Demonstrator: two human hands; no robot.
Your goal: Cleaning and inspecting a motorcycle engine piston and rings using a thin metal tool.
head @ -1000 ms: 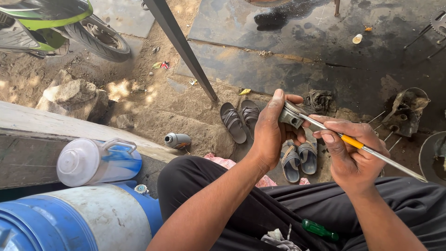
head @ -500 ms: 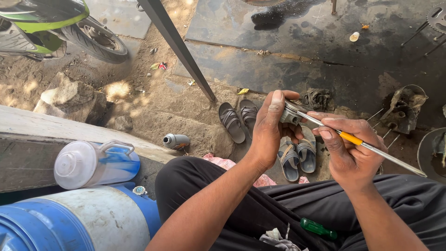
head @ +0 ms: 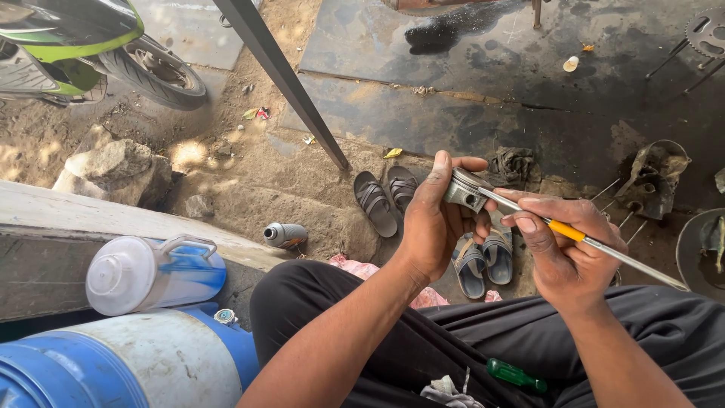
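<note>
The left hand (head: 434, 227) grips a small grey metal piston (head: 466, 190); the right hand (head: 563, 253) grips a thin yellow-banded metal rod (head: 581, 238), whose tip could slip and jab fingers.

Bare forearms with no sleeves, left hand (head: 434, 223) and right hand (head: 566, 253) grimy with dark grease, and black trousers (head: 453, 347) over the lap

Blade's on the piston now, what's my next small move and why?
Probably keep the left hand clamped on the piston and draw the long metal blade along its edge with the right hand. The tip already rests against the piston and both grips look firm, so no regrip seems needed.
</note>
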